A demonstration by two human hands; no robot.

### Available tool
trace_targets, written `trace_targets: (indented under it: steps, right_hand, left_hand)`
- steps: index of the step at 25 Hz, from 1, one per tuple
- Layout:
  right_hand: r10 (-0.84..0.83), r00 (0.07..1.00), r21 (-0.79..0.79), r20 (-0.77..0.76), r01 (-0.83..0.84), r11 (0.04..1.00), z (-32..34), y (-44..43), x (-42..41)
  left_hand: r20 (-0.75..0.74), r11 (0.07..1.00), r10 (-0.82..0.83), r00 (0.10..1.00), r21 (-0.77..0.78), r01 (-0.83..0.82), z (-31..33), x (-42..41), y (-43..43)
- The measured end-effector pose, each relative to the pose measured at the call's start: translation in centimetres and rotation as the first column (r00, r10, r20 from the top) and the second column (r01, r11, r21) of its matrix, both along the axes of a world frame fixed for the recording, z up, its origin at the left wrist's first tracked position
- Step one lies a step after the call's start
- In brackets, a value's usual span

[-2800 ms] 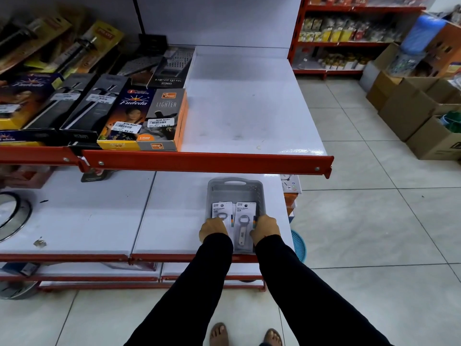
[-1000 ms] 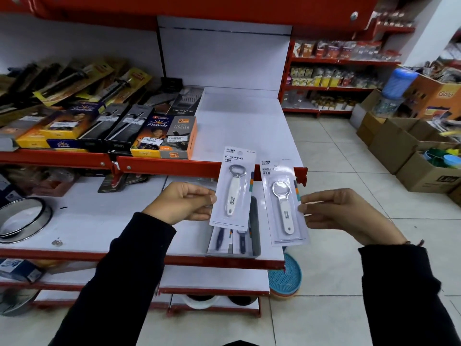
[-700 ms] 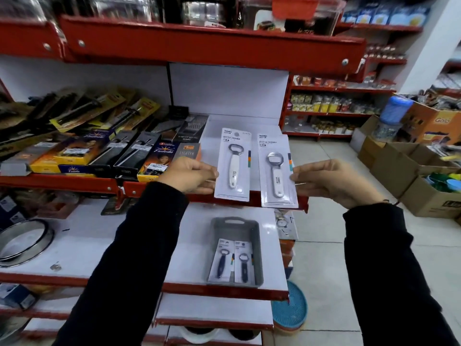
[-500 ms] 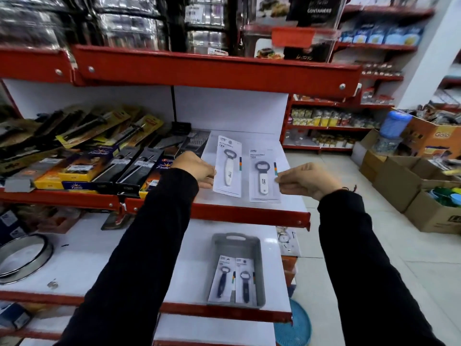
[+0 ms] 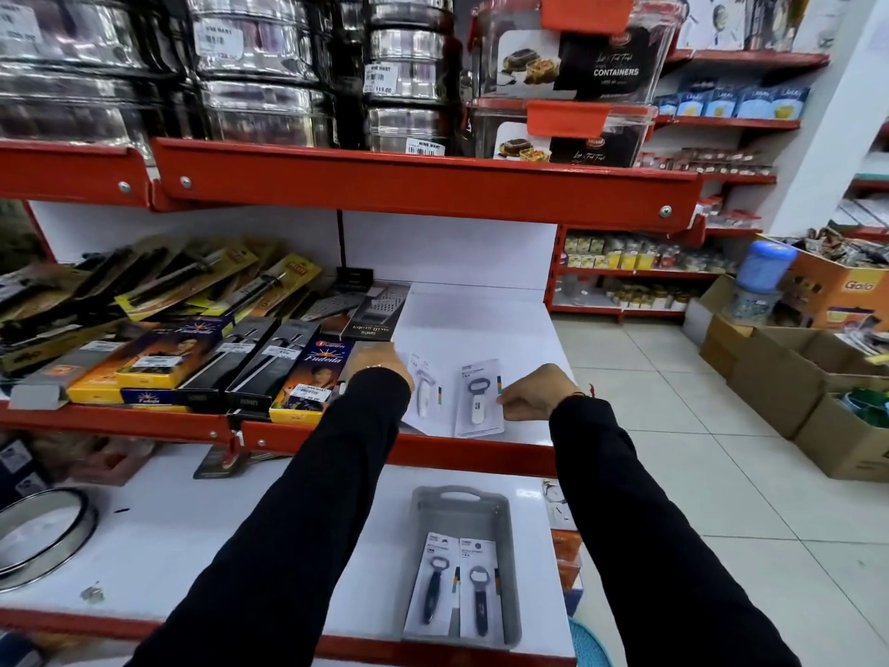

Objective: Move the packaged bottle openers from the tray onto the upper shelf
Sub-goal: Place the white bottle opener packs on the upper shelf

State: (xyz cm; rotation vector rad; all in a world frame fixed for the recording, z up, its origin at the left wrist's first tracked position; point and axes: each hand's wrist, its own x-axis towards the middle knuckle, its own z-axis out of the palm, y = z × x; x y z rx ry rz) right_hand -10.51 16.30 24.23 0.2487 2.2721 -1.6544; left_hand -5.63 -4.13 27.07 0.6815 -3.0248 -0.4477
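My left hand [image 5: 377, 365] grips the left edge of a white packaged bottle opener [image 5: 423, 392], low over the white upper shelf [image 5: 481, 324]. Beside it lies a second white packaged opener [image 5: 478, 399], nearly flat on the shelf, pinched at its right edge by my right hand [image 5: 531, 392]. On the lower shelf stands a grey tray [image 5: 464, 510]. Two dark-handled packaged openers [image 5: 454, 589] lie side by side in it.
Boxed lighters and graters [image 5: 308, 368] fill the upper shelf left of my hands. The red shelf lip [image 5: 481, 452] runs under my wrists. A steel ring [image 5: 43, 531] lies on the lower shelf at left. Cardboard boxes [image 5: 789, 377] stand on the floor at right.
Both hands have moved forward and down with the white openers, from mid-air in front of the shelf to its surface. The camera tilted upward.
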Motion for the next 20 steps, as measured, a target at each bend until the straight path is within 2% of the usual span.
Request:
trace_targets:
  steps: [2,5,8,11,14,16,18,20]
  right_hand:
    - [0.017,1.0,0.098,-0.021,-0.015,0.995,-0.8,-0.6,-0.7]
    - [0.029,0.996,0.274,-0.084,-0.005,0.962,-0.6,-1.5,-0.2]
    - [0.075,0.986,0.433,-0.147,-0.004,0.901,-0.5,-2.3,0.2]
    - [0.101,0.98,0.505,-0.172,-0.001,0.863,-1.0,-2.9,0.2]
    - [0.099,0.964,0.562,-0.248,0.06,0.825,-0.8,-3.0,0.7]
    - [0.091,0.917,0.52,-0.388,0.137,0.843,-0.5,-2.9,0.9]
    - [0.188,0.852,0.539,-0.488,0.125,0.833,-0.5,-2.6,2.0]
    - [0.354,0.777,0.673,-0.521,0.12,0.73,-0.4,-2.5,3.1]
  left_hand:
    - [0.004,0.992,-0.02,1.0,-0.128,0.021,-0.6,-0.2,0.2]
    - [-0.007,0.976,-0.017,1.0,-0.218,0.015,-1.6,-0.5,0.7]
    - [-0.017,0.972,-0.004,1.0,-0.237,-0.001,-1.5,-0.2,1.7]
    - [-0.047,0.958,-0.011,0.999,-0.285,-0.003,-1.3,0.2,2.0]
    - [-0.108,0.982,-0.024,0.994,-0.191,0.003,-1.4,0.9,1.4]
    - [-0.243,0.99,-0.068,0.968,-0.14,0.035,-1.5,1.3,0.9]
    - [-0.345,0.981,-0.173,0.923,-0.139,0.132,-1.9,2.3,1.0]
    - [-0.369,0.933,-0.326,0.87,-0.273,0.234,-2.3,3.0,1.4]
